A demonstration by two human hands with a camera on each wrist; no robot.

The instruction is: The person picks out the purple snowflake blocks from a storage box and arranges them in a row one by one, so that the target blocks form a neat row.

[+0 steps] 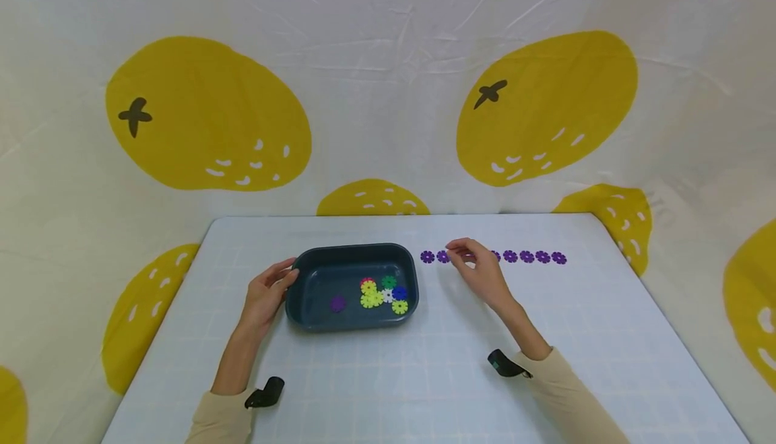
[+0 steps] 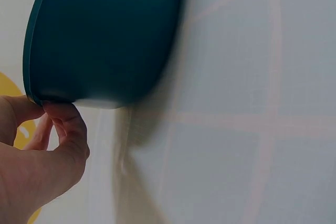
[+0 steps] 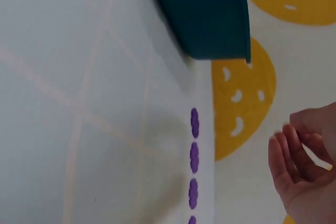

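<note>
My left hand (image 1: 265, 299) pinches the left rim of a dark teal rectangular tray (image 1: 321, 319), thumb and fingertips right at the edge in the left wrist view. Inside the tray lie several flower-shaped discs: a cluster of yellow, green, white, blue and red ones (image 1: 368, 300) toward the right and a lone purple disc (image 1: 337, 304) on the left. To the right of the tray runs a row of purple discs (image 1: 527, 257). Over this row hovers my right hand (image 1: 481, 274), fingers loosely bent and nothing visible between them; it hides part of the row.
A pale checked cloth covers the table (image 1: 388, 390). Behind it hangs a white curtain (image 1: 388, 107) with large yellow fruit prints. Black wrist cameras (image 1: 265, 393) sit at both cuffs, and the right hand's shadow falls on the cloth.
</note>
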